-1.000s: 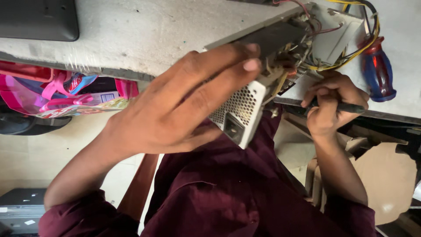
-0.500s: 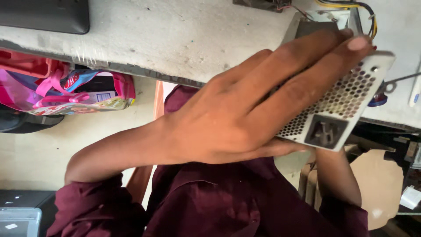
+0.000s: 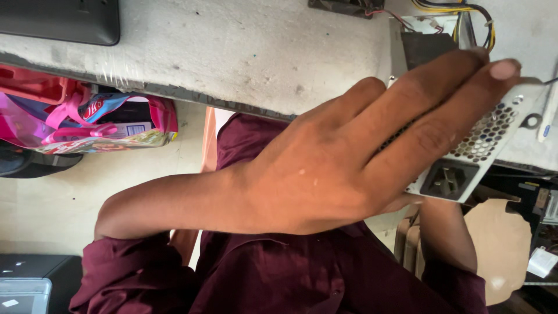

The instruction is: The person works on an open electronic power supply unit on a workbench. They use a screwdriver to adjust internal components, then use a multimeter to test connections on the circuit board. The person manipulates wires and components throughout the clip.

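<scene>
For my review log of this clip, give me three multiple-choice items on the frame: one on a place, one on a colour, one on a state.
1. Where is the left hand?
A. flat on the power supply
B. on the pink bag
C. on the floor

2. What colour is the shirt?
A. white
B. maroon
C. yellow

3. How are the left hand's fingers?
A. curled into a fist
B. pinching a screw
C. stretched out across the perforated metal side

Answers: 1 A, the palm covers the metal box at the table edge; 2 B, dark red sleeves and front; 3 C, the fingers lie straight over the box.
</scene>
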